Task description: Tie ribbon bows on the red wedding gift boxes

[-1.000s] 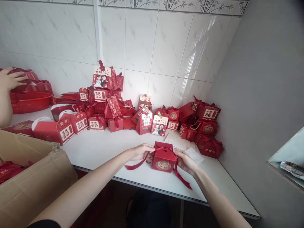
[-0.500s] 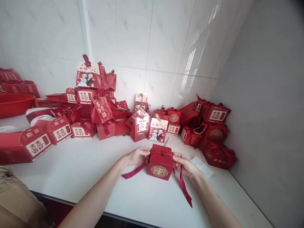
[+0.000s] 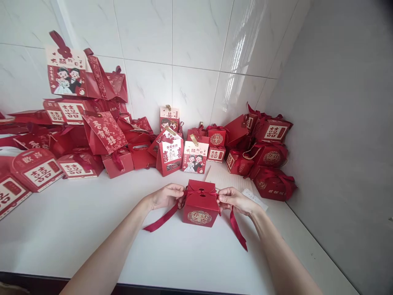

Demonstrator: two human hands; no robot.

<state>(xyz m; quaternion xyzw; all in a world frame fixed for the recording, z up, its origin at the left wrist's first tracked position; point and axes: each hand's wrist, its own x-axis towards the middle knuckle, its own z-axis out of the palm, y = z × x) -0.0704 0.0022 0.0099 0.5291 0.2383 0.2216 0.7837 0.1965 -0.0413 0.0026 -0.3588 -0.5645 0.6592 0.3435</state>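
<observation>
A red box (image 3: 200,211) with a round gold emblem on its front stands on the white table in the middle. Its ribbon crosses the top, with both tails hanging out to the sides. At the box's left side my left hand (image 3: 168,196) pinches the ribbon (image 3: 161,219), whose tail trails down to the left. My right hand (image 3: 236,200) is closed on the ribbon (image 3: 238,230) at the right side, and that tail hangs toward the front. The fingertips of both hands are close to the upper edges of the box.
Red gift boxes (image 3: 73,166) are piled along the wall at the left, with a paper-topped one (image 3: 195,157) behind the held box. Another stack (image 3: 272,157) stands at the right. A lined notebook (image 3: 225,176) and a white packet (image 3: 253,198) lie near my right hand.
The view has shifted, and the piles at the left look larger and nearer. Both hands are still at the box, and the ribbon across its top looks more stretched out sideways.
</observation>
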